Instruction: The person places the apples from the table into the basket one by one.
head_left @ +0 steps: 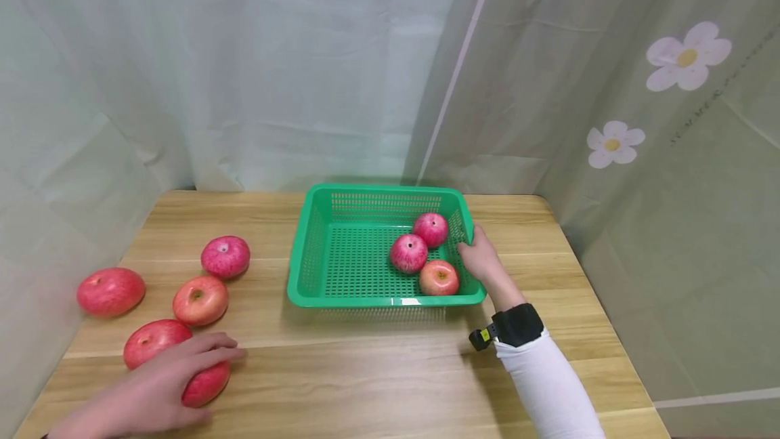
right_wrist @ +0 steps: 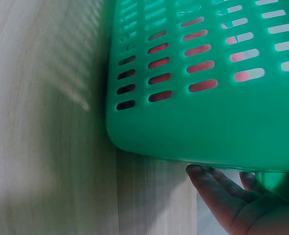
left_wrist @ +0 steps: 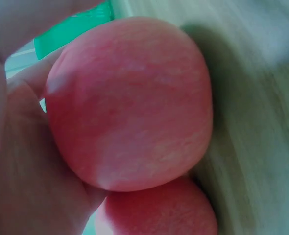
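Observation:
At the lower left of the head view my left hand (head_left: 155,385) holds a red apple (head_left: 208,385), fingers over its far side and thumb on its near side. The left wrist view shows this apple (left_wrist: 130,105) large against the palm, with a second apple (left_wrist: 159,210) right beside it. My right hand (head_left: 481,259) grips the right rim of a green plastic basket (head_left: 365,302), thumb over the inner edge. Three apples, one of them pale red (head_left: 439,278), lie in the basket's right half. In the right wrist view the fingers (right_wrist: 218,196) are at the basket's rim.
More apples lie on the wooden table's left side: a red one (head_left: 152,342) by my left hand, a pale red one (head_left: 200,301), a dark pink one (head_left: 225,257) and a large one (head_left: 111,292). A grey curtain (head_left: 305,73) stands behind the table.

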`<state>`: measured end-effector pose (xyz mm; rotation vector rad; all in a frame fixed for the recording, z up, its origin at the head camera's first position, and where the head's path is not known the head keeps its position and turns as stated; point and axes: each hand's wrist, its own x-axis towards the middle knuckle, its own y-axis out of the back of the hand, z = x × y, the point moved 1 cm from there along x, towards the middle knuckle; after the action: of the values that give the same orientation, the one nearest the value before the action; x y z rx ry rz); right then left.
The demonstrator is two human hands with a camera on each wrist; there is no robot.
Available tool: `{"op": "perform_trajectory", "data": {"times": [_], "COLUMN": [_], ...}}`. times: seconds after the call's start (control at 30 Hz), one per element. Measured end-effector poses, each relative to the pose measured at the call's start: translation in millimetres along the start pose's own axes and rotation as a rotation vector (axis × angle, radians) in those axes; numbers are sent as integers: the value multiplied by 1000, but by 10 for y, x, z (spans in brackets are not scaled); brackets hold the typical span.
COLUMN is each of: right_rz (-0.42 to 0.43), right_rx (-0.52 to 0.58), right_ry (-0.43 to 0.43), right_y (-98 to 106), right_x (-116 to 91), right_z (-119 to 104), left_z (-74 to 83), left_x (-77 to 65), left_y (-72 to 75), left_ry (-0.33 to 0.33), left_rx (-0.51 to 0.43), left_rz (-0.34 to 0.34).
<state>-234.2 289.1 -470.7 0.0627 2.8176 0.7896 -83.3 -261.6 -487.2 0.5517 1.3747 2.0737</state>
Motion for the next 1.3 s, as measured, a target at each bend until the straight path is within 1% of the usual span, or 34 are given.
{"op": "perform_trajectory", "data": {"times": [0.13, 0.23, 0.37, 0.4, 0.47, 0.63, 0.7, 0.87, 0.9, 0.97, 1.1, 1.23, 1.3], "right_rz": [5, 7, 5, 5, 5, 7, 9, 12, 13, 12, 13, 8, 6], "right_rx": [4, 1, 0, 1, 6, 9, 6, 1, 2, 1, 2, 2, 3], "right_ry": [6, 9, 7, 6, 4, 7, 13, 13, 9, 9, 13, 18, 19], "right_y": [5, 2, -9, -12, -10, -3, -3, -7, -8, -8, -7, -12, -11], "right_x": [-5, -5, 3, 5, 0, -9, -7, -5, -6, -7, -13, -15, -14], "right_z": [-5, -9, -8, -8, -13, -19, -18, -12, -12, -11, -16, -19, -18], "left_z": [-9, -5, 0, 0, -2, -3, 2, 13, 11, 7, -8, -10, -3], "left_x": [3, 5, 15, 18, 26, 45, 52, 62, 62, 57, 49, 40, 40], "left_y": [-20, -23, -25, -26, -23, -10, -14, -43, -48, -56, -63, -68, -66], "left_ry": [-8, 12, 28, 23, 27, 58, 45, -20, -22, -15, 16, 29, 35], "left_rx": [13, 34, 66, 73, 73, 46, 46, 79, 80, 73, 45, 37, 43], "left_rz": [-10, -13, 3, 14, 13, -20, -3, 81, 82, 70, 11, -5, -1]}}
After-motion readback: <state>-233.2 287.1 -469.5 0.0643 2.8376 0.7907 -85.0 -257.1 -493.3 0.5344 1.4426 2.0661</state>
